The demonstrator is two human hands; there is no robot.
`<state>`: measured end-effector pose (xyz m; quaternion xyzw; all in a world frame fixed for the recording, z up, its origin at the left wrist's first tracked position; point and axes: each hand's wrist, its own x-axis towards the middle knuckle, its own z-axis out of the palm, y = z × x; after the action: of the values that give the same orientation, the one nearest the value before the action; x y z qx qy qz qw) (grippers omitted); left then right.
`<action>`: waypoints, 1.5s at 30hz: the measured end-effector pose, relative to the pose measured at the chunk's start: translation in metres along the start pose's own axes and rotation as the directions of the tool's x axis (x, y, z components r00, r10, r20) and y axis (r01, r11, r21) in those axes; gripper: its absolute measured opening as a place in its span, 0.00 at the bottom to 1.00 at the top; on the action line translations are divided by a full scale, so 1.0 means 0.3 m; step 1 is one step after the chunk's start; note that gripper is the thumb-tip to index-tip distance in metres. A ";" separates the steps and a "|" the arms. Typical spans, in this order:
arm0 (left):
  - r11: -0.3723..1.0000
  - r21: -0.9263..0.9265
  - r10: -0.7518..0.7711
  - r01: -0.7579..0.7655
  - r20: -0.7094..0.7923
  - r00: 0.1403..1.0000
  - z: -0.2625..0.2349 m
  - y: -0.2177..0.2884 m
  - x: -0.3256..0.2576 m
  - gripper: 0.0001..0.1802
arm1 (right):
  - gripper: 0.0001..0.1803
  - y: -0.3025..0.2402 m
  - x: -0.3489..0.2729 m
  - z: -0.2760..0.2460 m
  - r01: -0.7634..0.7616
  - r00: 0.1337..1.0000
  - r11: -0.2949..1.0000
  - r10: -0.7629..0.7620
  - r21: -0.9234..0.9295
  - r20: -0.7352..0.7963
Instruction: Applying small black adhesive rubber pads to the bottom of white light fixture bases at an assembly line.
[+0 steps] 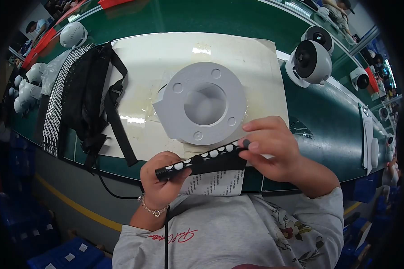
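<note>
A grey round ring-shaped base (170, 105) with several small round recesses lies in front of me, its centre open. Just this side of it, my left hand (164, 177) is closed around the left end of a curled black sheet (215, 164) with a row of white round spots along its upper edge. At that sheet's right end, my right hand (274, 150) pinches a small dark grey round pad (246, 143) between thumb and fingers. A white printed sheet (215, 183) hangs below the black one.
A white board (260, 58) covers the middle of the green table (184, 18). At left lie a black strapped bag (83, 89) and a white perforated strip (58, 98). White round camera units (309, 62) stand at right, others at far left. A black cable (107, 190) hangs at the front edge.
</note>
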<state>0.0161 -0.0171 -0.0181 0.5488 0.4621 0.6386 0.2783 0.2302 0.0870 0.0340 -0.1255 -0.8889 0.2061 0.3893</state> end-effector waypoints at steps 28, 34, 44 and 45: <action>0.944 0.139 0.278 -0.300 0.157 0.948 0.018 -0.029 -0.003 0.16 | 0.39 0.089 0.264 0.021 -0.049 0.973 0.923 0.131 0.381 -0.192; 0.932 0.218 0.236 -0.289 0.241 0.942 0.015 -0.037 -0.001 0.18 | 0.38 0.091 0.270 0.028 -0.080 0.982 0.941 0.132 0.330 -0.138; 0.930 0.210 0.253 -0.302 0.233 0.939 0.017 -0.044 0.006 0.20 | 0.38 0.091 0.277 0.018 -0.070 0.977 0.939 0.133 0.336 -0.169; 0.930 0.208 0.252 -0.302 0.233 0.939 0.016 -0.045 0.007 0.20 | 0.37 0.093 0.276 0.015 -0.097 0.982 0.947 0.141 0.306 -0.125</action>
<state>0.0182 -0.0083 -0.0293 0.7005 0.4230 0.5516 0.1617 0.1733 0.1422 0.0713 -0.1334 -0.8078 0.3513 0.4542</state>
